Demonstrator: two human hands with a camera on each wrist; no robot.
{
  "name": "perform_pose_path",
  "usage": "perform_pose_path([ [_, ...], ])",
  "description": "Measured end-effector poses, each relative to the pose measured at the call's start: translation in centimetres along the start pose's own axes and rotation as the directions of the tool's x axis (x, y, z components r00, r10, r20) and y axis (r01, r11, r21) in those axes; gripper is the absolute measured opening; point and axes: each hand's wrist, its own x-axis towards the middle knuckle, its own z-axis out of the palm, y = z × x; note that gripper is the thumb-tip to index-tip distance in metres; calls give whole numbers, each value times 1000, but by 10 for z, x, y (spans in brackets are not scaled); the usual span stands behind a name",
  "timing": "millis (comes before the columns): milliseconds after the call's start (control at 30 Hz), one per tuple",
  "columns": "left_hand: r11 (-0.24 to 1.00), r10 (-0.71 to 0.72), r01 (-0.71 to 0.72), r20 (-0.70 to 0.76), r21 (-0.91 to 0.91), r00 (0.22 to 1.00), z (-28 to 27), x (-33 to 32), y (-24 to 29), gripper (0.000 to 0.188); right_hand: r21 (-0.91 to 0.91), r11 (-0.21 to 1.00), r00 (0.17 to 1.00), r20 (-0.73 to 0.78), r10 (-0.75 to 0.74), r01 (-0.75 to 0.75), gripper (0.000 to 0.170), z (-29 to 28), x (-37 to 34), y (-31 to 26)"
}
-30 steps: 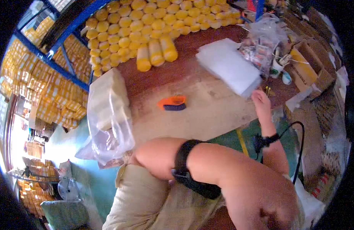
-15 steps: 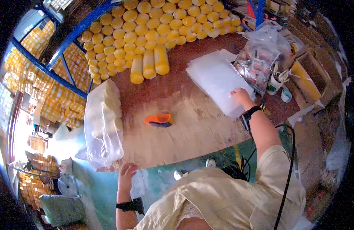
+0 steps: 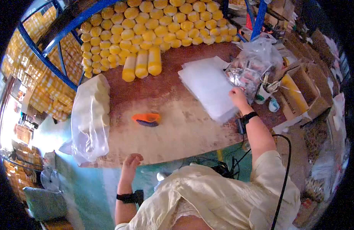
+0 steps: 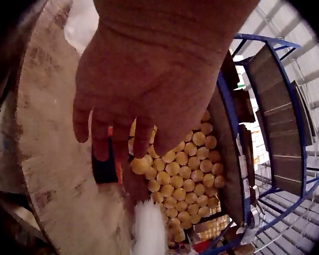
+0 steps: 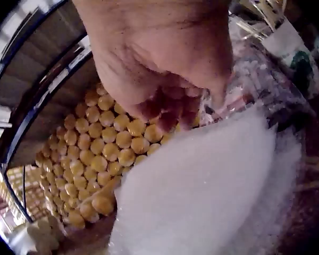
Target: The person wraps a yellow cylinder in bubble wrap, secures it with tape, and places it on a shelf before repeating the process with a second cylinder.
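Note:
Thin white sheets [image 3: 207, 86] lie stacked on the right half of the table [image 3: 165, 142]. My right hand [image 3: 239, 100] is at their right edge; in the right wrist view its fingers [image 5: 173, 109] are curled and the thumb meets the edge of a white sheet [image 5: 191, 186], which it appears to pinch. My left hand [image 3: 130, 168] hangs by the table's near edge, relaxed and holding nothing. In the left wrist view, the fingers of the left hand [image 4: 149, 85] spread loosely. An orange and dark blue object [image 3: 147, 119] lies mid-table, beyond the left hand.
A plastic-wrapped pale bundle [image 3: 92, 115] stands at the table's left. Three yellow-and-white rolls [image 3: 141, 64] lie before a stacked wall of yellow-ended rolls [image 3: 146, 28]. Behind the sheets are a clear bag of packets [image 3: 248, 71], a cup with sticks [image 3: 263, 92] and a cardboard box [image 3: 303, 90].
The left arm no longer crosses the body and its hand is at the near edge. My right hand has moved in over the sheets, then to their right edge.

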Motion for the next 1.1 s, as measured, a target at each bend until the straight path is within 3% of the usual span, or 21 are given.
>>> perform_pose_path([
  [33,999,21,-22,28,27,999,3,4,-2,18,82,993,997,-22,-78,80,27,-7,-4,-9],
  [67,1000,5,-5,33,11,999,9,7,0,18,73,924,921,-144,-362,375,36,6,-12,-9],
  [167,1000,19,-19,62,-3,998,24,16,18,18,-454,827,940,86,-331,333,27,20,-48,-44],
  [233,995,89,-93,119,29,989,32,18,29,17,-277,961,995,96,18,9,25,27,-40,-44],
  [267,985,148,-161,162,66,976,28,24,16,17,-117,992,996,83,-34,44,21,29,-37,-34],
  [367,993,76,-90,169,80,983,30,21,16,16,192,981,986,165,-10,-22,21,10,-23,-15],
  [400,993,61,-77,170,94,984,31,20,15,16,184,982,975,220,-6,-36,23,3,-20,-9],
  [533,995,51,-64,158,80,986,31,22,17,16,175,980,990,115,77,-96,30,-7,-16,-13],
  [600,996,64,-73,150,57,987,30,22,17,15,-100,977,973,-111,-200,189,35,18,-26,-14],
  [667,994,83,-92,148,55,985,28,20,15,15,-321,915,962,-35,-271,246,42,25,-49,-30],
  [767,994,88,-93,85,57,992,19,11,10,16,-371,928,993,115,9,34,36,21,-52,-52],
  [800,996,67,-70,55,54,996,14,6,8,16,-297,954,994,88,58,-29,27,34,-41,-26],
  [833,998,46,-47,29,50,999,9,1,4,17,-185,983,982,184,42,-8,24,24,-39,-24],
  [900,999,0,-1,-25,-47,1000,2,-9,-3,17,-106,994,980,196,9,12,25,22,-24,-2],
  [967,972,-59,39,-83,-231,995,-8,-23,-17,19,-63,998,937,349,2,21,25,7,-17,2],
  [1000,986,-63,44,-116,-161,991,-17,-27,-30,19,-42,999,908,419,1,18,26,-2,-16,0],
  [1100,953,-135,71,-202,-294,970,-24,-43,-34,19,19,999,971,234,-39,35,25,-25,-27,-33],
])
